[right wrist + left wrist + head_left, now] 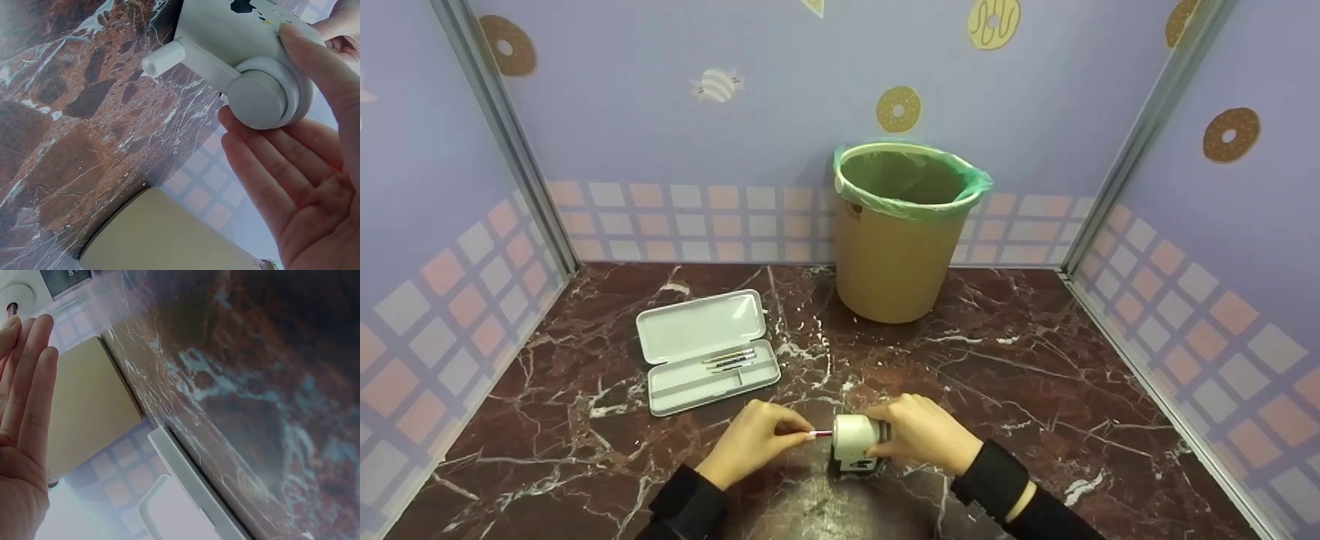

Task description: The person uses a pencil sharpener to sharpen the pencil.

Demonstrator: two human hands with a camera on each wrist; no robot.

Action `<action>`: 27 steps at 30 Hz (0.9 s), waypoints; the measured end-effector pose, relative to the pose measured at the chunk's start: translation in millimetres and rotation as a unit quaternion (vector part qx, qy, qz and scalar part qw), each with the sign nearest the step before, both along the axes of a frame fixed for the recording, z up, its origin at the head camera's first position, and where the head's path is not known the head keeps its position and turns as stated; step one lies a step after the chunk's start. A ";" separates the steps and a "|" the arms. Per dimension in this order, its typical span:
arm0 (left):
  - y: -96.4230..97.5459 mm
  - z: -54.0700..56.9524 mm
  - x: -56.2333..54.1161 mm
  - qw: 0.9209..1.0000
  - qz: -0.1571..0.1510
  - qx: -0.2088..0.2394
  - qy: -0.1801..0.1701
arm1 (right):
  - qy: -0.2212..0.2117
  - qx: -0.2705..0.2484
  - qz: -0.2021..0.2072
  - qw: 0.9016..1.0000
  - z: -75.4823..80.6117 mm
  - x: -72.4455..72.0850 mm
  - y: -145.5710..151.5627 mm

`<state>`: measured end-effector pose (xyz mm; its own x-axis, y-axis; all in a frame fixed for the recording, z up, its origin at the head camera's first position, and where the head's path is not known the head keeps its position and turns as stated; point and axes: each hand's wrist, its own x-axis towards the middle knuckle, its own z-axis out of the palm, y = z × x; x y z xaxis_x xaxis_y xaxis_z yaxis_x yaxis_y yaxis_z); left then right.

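A white hand-crank pencil sharpener (853, 433) stands on the marbled table at front centre. My left hand (761, 437) pinches a dark red pencil (823, 433) between thumb and index finger; its far end is hidden inside the sharpener's front hole. In the left wrist view the other fingers (35, 391) lie nearly straight beside the pencil. From the right, my right hand (926, 433) grips the sharpener body, thumb on one side and fingers on the other. The right wrist view shows the crank arm (208, 66) with its small knob sticking out, untouched by the fingers.
An open white pencil case (701, 330) with several pencils (731, 360) in it lies at the left. Behind the sharpener stands a tan trash bin (896, 262) lined with a green bag (975, 184). Patterned walls enclose the table at the back and sides.
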<state>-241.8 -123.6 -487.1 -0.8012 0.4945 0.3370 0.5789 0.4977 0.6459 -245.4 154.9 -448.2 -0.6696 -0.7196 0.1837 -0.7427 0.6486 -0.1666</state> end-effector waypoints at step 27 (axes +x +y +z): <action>-3.4 -2.2 1.8 1.000 -0.003 0.010 -0.004 | -0.006 0.012 -0.003 1.000 2.6 -0.3 -1.5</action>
<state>-240.0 -127.0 -489.3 -0.8009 0.4921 0.3412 0.5768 0.4807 0.6605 -245.7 153.4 -445.6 -0.6755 -0.7203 0.1577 -0.7373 0.6563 -0.1602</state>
